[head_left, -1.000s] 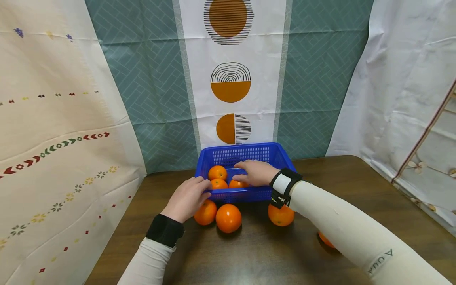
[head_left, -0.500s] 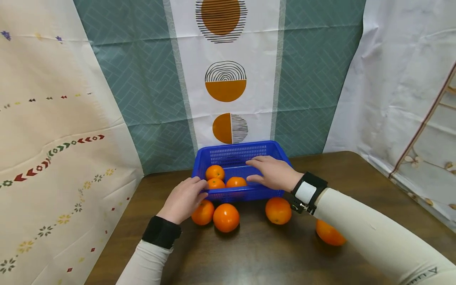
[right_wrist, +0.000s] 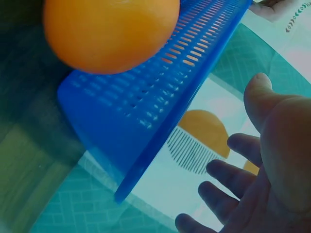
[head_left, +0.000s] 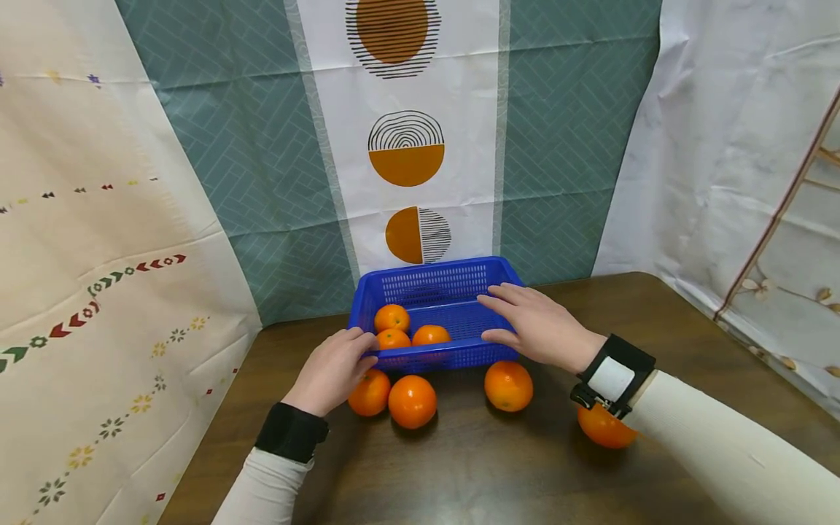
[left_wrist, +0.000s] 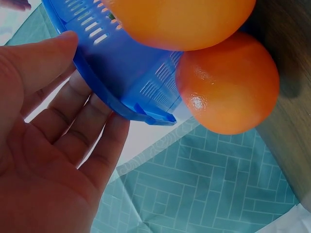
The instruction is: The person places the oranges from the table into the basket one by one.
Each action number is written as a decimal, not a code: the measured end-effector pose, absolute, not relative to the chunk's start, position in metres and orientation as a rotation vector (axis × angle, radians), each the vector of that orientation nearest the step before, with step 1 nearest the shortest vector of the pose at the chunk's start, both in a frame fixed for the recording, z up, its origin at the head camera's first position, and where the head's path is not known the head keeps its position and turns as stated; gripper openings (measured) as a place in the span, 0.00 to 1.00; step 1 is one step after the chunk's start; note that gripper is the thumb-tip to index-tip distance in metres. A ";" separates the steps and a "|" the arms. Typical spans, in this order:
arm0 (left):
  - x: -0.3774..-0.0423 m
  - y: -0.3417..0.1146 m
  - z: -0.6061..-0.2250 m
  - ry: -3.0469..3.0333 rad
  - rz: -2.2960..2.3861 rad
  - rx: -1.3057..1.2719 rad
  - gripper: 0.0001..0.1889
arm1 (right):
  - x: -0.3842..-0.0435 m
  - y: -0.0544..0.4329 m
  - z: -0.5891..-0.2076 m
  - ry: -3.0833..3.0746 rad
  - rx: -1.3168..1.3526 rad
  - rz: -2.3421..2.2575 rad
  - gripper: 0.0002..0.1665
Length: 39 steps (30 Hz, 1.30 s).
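Observation:
A blue plastic basket (head_left: 433,355) with slotted walls stands at the back of the table, three oranges (head_left: 431,335) in its left part. My left hand (head_left: 331,370) holds the rim at the front left corner; in the left wrist view the thumb lies on one side of the rim (left_wrist: 90,77) and the fingers on the other. Over the basket's right front side, my right hand (head_left: 541,328) hovers with spread fingers and nothing in it. In the right wrist view its fingers are apart from the rim (right_wrist: 160,141).
Two oranges (head_left: 412,402) sit side by side before the basket's left front. Another orange (head_left: 508,386) is at its right front corner. Under my right wrist lies one more orange (head_left: 605,426), partly hidden. Patterned cloths (head_left: 564,146) hang behind the brown table (head_left: 485,474).
My right hand has drawn back from an orange inside the basket and moved right, its fingers spreading. That orange stays in the basket. The left hand keeps its place on the rim.

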<state>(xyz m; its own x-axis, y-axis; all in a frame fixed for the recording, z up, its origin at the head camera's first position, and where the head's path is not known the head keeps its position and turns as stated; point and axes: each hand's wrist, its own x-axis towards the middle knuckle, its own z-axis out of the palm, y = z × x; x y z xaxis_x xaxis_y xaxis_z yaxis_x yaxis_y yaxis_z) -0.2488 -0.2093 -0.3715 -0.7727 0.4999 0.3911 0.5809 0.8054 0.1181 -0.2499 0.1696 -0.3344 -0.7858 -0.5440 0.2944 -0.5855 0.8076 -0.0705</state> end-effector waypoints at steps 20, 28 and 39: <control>-0.253 -0.213 -0.369 -2.637 -0.339 -0.844 0.12 | -0.225 0.218 -0.351 -2.772 0.718 0.413 0.41; -0.251 -0.212 -0.373 -2.619 -0.337 -0.844 0.13 | -0.212 0.229 -0.357 -2.718 0.704 0.467 0.39; -0.249 -0.208 -0.369 -2.630 -0.329 -0.822 0.14 | -0.201 0.243 -0.366 -2.728 0.699 0.473 0.40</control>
<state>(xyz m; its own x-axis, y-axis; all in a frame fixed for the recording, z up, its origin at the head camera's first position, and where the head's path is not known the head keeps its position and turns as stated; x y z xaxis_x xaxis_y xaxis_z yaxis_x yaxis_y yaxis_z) -0.2489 -0.2075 -0.3693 -0.7638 0.5006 0.4074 0.5856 0.8030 0.1112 -0.2010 0.2430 -0.3663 -0.8421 -0.4116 0.3487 -0.5048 0.8290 -0.2407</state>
